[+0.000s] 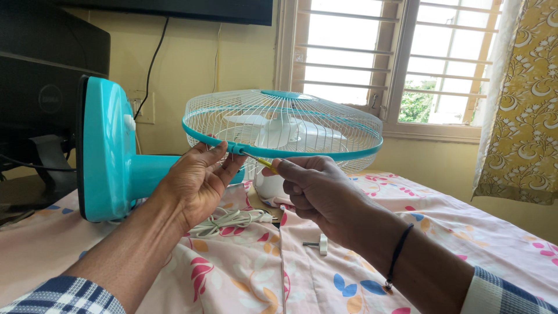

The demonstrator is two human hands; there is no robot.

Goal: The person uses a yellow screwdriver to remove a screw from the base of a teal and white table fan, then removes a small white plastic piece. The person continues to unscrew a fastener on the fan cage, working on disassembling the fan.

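Table fan (232, 139), turquoise and white, lying on its side across a floral bedsheet (349, 273). From left to right: a dark computer monitor (40, 87) stands at the far left; just beside it the fan's round turquoise base (102, 148) is tipped up on edge, its short neck running rightward toward the head. A bundled white power cord (229, 220) lies on the sheet below the neck. The left hand (195, 180) is raised palm-up, fingers spread and curled, its fingertips (218, 152) pressing the turquoise rim band (290, 156) of the white wire guard (282, 119) beside a small clasp; it steadies the rim and does not close around it. White blades (267, 128) show through the guard, which faces upward. The right hand (317, 192) is closed in a loose fist around a yellow-handled screwdriver (263, 163), whose thin shaft points up and left to the clasp on the rim. A black thread bracelet (398, 253) circles this wrist. A small white part (321, 244) rests on the sheet below the right hand. Behind, a barred window (395, 64); at far right, a yellow patterned curtain (523, 104).
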